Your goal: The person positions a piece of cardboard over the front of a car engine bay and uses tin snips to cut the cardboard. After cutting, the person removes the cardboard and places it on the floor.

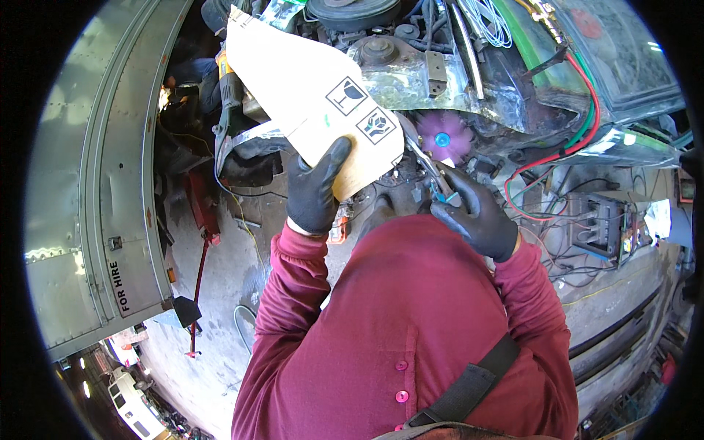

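The black-gloved left hand (317,185) pinches a pale, printed cardboard sheet (297,92), partly curve-edged; the black-gloved right hand (480,216) grips grey metal shears (427,163) at its edge, trimming apparently unfinished.

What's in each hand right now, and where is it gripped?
The left hand holds a cardboard sheet by its lower-left edge; the right hand holds what looks like shears by the handles.

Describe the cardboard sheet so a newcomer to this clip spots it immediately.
Start at the exposed engine bay along the top, then find the black-gloved left hand below it, left of centre. The cardboard sheet extends upward from that hand. Its broad pale surface, bearing two square pictograms, sets it apart from the engine parts nearby.
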